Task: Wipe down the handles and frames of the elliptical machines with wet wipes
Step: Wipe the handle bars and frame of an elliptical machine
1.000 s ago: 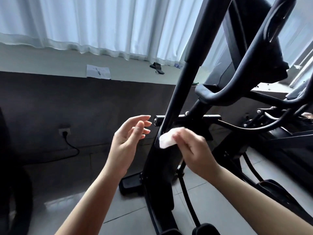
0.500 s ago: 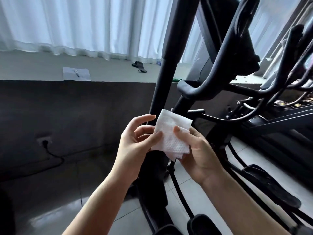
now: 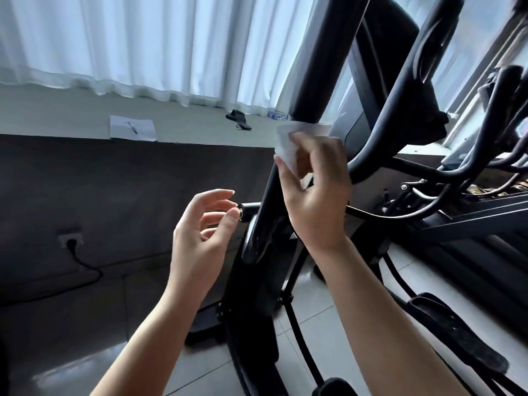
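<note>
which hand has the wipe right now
The right hand: it holds the white wipe against the black upright bar. The left hand hangs open and holds nothing.

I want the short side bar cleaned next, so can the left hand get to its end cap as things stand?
Probably yes. The left hand hangs open and holds nothing, its fingertips right beside the end cap, with nothing between them. The wipe is in the right hand, though.

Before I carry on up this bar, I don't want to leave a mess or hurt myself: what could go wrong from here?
The right hand grips the wet wipe only loosely bunched against the upright bar, so it may slip or miss the bar's far side. The left hand hovers beside the pivot bolt; a moving arm could pinch fingers. Drips could slick the tiled floor.
</note>
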Demonstrator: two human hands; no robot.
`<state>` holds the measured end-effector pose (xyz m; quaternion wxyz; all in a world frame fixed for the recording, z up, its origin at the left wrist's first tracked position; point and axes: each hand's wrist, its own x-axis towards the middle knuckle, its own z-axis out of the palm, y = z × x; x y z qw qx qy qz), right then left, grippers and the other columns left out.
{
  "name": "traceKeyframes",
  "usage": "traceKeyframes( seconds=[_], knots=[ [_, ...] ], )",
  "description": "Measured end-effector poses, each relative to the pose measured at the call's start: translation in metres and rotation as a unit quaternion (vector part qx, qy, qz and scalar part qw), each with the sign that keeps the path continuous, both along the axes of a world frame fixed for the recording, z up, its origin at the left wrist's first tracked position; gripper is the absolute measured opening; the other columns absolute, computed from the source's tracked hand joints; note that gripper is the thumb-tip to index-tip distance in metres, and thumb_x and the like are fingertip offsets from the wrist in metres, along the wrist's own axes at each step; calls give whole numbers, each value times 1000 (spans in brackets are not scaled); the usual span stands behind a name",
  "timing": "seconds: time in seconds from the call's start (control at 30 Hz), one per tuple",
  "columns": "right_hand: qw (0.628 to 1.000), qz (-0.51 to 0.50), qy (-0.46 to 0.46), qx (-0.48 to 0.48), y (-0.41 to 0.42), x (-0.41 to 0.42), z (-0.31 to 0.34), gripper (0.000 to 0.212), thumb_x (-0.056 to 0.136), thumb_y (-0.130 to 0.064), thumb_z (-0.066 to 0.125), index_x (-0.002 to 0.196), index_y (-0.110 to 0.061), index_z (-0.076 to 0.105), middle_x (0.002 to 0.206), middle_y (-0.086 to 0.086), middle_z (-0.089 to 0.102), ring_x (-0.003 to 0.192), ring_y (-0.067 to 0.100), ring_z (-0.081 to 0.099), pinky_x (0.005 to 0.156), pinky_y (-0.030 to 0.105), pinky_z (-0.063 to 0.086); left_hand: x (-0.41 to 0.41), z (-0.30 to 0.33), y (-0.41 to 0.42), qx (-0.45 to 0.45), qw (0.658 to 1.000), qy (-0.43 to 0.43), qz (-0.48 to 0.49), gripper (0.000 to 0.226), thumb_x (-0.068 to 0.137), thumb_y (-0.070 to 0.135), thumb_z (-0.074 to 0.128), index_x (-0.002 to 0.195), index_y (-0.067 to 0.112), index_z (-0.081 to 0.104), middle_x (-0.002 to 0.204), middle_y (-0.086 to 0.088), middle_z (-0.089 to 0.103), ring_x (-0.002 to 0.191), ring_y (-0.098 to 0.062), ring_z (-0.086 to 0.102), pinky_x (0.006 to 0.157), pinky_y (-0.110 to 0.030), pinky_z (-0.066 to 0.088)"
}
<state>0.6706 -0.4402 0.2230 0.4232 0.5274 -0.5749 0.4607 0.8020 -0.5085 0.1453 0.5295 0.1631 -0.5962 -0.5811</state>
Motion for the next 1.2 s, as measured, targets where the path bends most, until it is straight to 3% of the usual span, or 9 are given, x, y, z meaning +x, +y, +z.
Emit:
traceKeyframes(
  seconds=[0.07, 0.17, 0.3, 0.5, 0.7, 0.93, 1.03, 1.13, 1.2],
  knots=[
    [986, -62, 143, 65, 8, -12, -1, 35, 90, -20, 70, 116, 4, 67, 109, 12, 50, 92, 22, 50, 87, 29, 43, 4, -5, -9, 4, 1000, 2, 18, 23, 82, 27, 66, 94, 46, 66, 93, 11, 70, 88, -12, 68, 81, -40, 55],
    [913, -137, 359, 138, 21, -36, 15, 42, 95, -29, 63, 128, -5, 63, 135, 10, 52, 120, 27, 50, 105, 38, 36, 5, -13, -14, 4, 999, -8, 32, 21, 82, 28, 65, 95, 46, 65, 95, 12, 68, 88, -8, 66, 79, -37, 55],
    [837, -110, 497, 200, 13, -52, 49, 33, 101, -22, 53, 128, -6, 64, 137, 12, 58, 132, 27, 50, 116, 41, 28, -3, -21, -11, 22, 999, -23, 25, 18, 82, 29, 64, 97, 40, 65, 98, 15, 67, 87, -6, 64, 77, -33, 52],
    [851, -80, 484, 186, 0, -57, 7, 26, 99, -17, 53, 112, -5, 71, 122, 9, 68, 125, 23, 57, 117, 38, 30, -6, -34, -11, 39, 998, -42, 23, 18, 85, 32, 59, 95, 46, 65, 99, 16, 67, 93, -15, 66, 81, -41, 56],
    [828, -66, 501, 244, -1, -53, -66, 29, 102, -21, 47, 104, -8, 73, 113, 5, 71, 117, 20, 63, 117, 36, 29, 9, -49, -11, 70, 996, -50, 37, 15, 87, 35, 56, 96, 42, 65, 94, 15, 68, 85, -8, 67, 70, -22, 52],
    [703, -6, 610, 366, 16, -60, -121, 24, 100, -18, 51, 102, -9, 73, 114, 7, 71, 121, 24, 60, 117, 36, 32, 28, -58, -2, 90, 993, -53, 50, 19, 87, 36, 53, 101, 31, 64, 90, 16, 68, 79, -4, 65, 70, -20, 53],
    [713, -6, 655, 249, 26, -62, -81, 21, 101, -16, 53, 105, -9, 72, 114, 6, 71, 117, 21, 63, 114, 36, 36, 26, -60, 1, 96, 993, -49, 55, 19, 88, 36, 51, 100, 31, 65, 89, 16, 68, 79, -5, 65, 69, -21, 53],
    [803, 123, 524, 257, 22, -62, -17, 21, 99, -19, 52, 107, -28, 69, 121, -23, 64, 124, -4, 52, 118, 19, 20, 20, -55, 4, 102, 992, -36, 64, 20, 91, 35, 48, 99, 32, 65, 90, 13, 68, 79, -7, 65, 69, -21, 52],
    [794, -33, 578, 185, 13, -61, 26, 25, 98, -14, 51, 104, -26, 72, 121, -18, 66, 121, 2, 56, 117, 13, 13, 14, -51, 6, 101, 992, -31, 70, 21, 93, 36, 46, 99, 31, 65, 91, 10, 67, 80, -9, 65, 68, -21, 51]
  ],
)
